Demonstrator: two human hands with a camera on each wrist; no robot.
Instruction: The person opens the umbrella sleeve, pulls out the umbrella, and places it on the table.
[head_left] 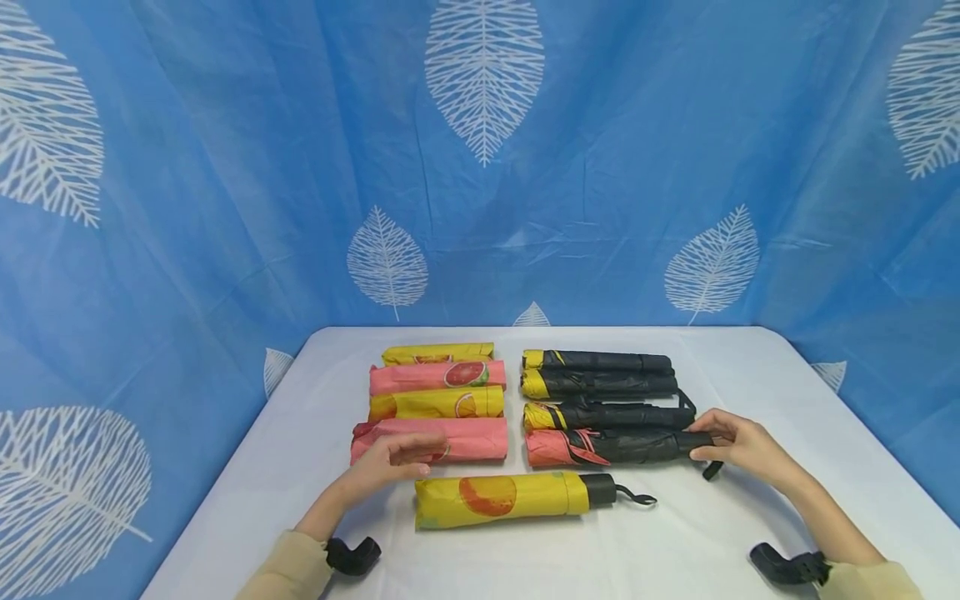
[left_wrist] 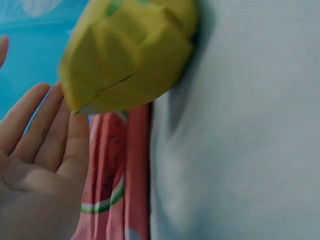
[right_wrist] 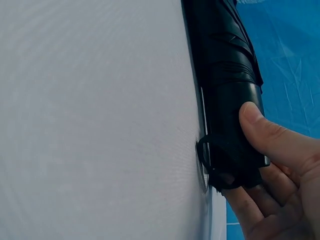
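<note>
A folded yellow umbrella [head_left: 502, 500] with an orange fruit print lies nearest the front, its black handle and strap pointing right. My left hand [head_left: 386, 458] hovers at its left end, fingers extended and holding nothing, overlapping a folded pink umbrella [head_left: 472, 437]. In the left wrist view, the palm shows beside the pink umbrella's watermelon print [left_wrist: 112, 155] and the yellow umbrella's end [left_wrist: 130, 60]. On the right, my right hand [head_left: 738, 446] pinches the handle end of a folded black umbrella with a red end [head_left: 637, 447]. Its thumb presses the handle [right_wrist: 232, 115], and the other fingers are partly hidden behind.
Behind the pink umbrella lie a yellow umbrella [head_left: 435, 404], another pink one [head_left: 408, 379] and a yellow one [head_left: 438, 352]. Three black umbrellas with yellow ends [head_left: 600, 384] lie in the right-hand column. A blue leaf-patterned curtain [head_left: 600, 167] surrounds the white table [head_left: 660, 550].
</note>
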